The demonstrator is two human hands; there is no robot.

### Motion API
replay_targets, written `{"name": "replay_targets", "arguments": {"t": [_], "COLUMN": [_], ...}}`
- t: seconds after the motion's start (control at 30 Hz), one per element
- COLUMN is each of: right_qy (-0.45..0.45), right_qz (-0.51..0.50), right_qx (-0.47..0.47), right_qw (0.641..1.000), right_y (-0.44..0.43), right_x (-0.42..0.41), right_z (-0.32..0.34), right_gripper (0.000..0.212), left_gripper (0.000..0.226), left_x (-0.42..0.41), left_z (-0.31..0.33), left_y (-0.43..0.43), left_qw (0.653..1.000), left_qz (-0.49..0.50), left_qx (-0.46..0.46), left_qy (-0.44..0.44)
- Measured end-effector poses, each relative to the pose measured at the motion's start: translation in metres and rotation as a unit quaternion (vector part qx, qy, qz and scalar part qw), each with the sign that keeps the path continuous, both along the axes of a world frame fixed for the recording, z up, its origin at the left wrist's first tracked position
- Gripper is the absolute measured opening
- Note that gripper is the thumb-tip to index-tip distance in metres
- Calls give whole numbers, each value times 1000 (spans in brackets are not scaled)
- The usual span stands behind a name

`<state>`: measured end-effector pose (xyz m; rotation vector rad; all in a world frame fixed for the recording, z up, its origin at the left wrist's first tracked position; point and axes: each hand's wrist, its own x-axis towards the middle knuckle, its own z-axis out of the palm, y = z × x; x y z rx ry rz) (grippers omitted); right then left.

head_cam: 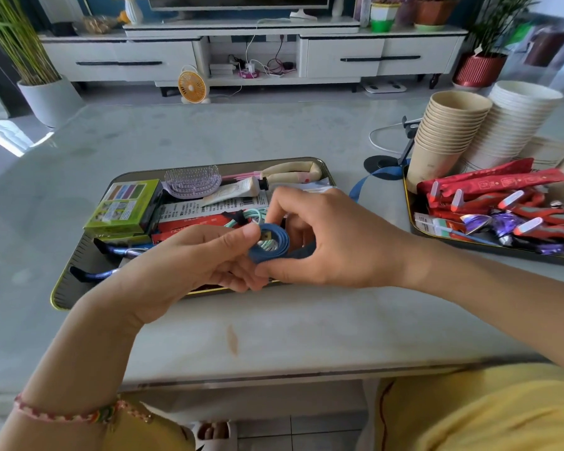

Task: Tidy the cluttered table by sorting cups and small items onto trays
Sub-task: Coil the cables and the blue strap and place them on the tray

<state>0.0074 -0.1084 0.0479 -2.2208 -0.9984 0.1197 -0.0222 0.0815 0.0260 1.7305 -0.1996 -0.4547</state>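
Note:
A coiled blue flat cable (274, 245) sits between both hands, just above the near edge of the middle tray (79, 255). My left hand (192, 265) pinches the coil with thumb and fingers. My right hand (332, 242) curls round its other side. The tray holds a green box (124, 206), a lilac hairbrush (192, 182), a cream tube (238, 190), a mint cable (251, 216) and red packets. Another tray (414, 219) at the right carries red sachets (489, 196) and purple wrapped sweets. Two stacks of paper cups, tan (450, 135) and white (515, 122), stand at its far end.
A black phone stand (401, 151) with a white wire and a blue ribbon (368, 180) lie between the trays. The grey marble table (241, 320) shows bare surface near me and to the far left. A TV cabinet, an orange fan and potted plants stand beyond.

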Motion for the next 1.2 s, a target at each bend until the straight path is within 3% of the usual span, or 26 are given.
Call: {"name": "replay_targets", "arguments": {"t": [0.17,0.27,0.4,0.53,0.67,0.77,0.87,1.03,1.2], "right_qy": [-129,-149,-3,160,193,230,179,-49,-56], "right_qz": [-89,-92,-4,50,84,127,88,-73,-117], "right_qx": [-41,-49,-47,12,42,48,48,-3,12], "right_qw": [987,983,999,986,977,964,979,996,991], "right_y": [2,2,-2,-6,-6,-1,7,13,11], "right_x": [0,3,9,7,3,-3,-8,-3,7], "right_z": [-6,-12,-11,-2,8,14,14,-1,-9], "right_gripper": [39,34,36,34,40,38,31,41,38], "left_gripper": [45,36,36,38,20,33,25,50,42], "left_x": [-3,-3,-1,1,-2,-3,0,6,2], "left_z": [-5,-9,-9,-7,2,5,3,-7,-7], "left_y": [-30,-39,-34,-24,-13,-1,-1,-16,-34], "left_qw": [994,990,990,992,988,983,985,994,984], "left_qz": [108,143,139,113,18,-61,-29,73,162], "left_qx": [-22,-4,-1,-56,-147,-160,-158,-79,-69], "left_qy": [1,-14,-4,5,53,62,55,20,-28]}}
